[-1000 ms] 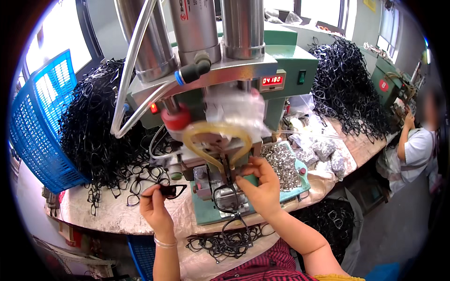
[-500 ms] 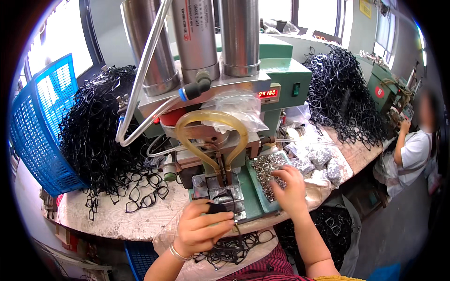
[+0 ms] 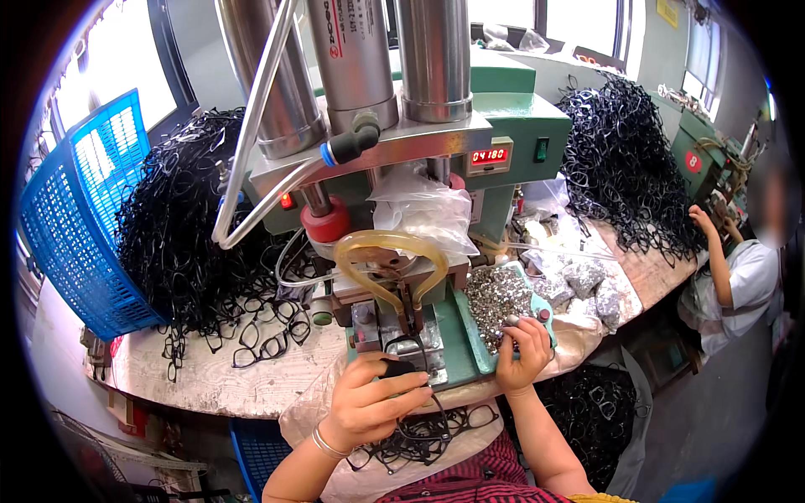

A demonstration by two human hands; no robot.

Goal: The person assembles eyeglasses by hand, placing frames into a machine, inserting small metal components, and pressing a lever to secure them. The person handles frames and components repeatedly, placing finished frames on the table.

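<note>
Your right hand [image 3: 524,356] is narrower now over the parts tray [image 3: 484,362], right of the press [image 3: 513,113] — any part pinched, I can't tell. Your left hand [image 3: 373,396] holds the frame [image 3: 407,339] before the press — apparently steadying it meanwhile.

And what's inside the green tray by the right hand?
The green tray holds many small silvery pieces; the right hand covers part of its near end, hiding what lies there.

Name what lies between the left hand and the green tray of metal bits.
In the head view, the metal fixture and a strip of green machine base lie there.
</note>
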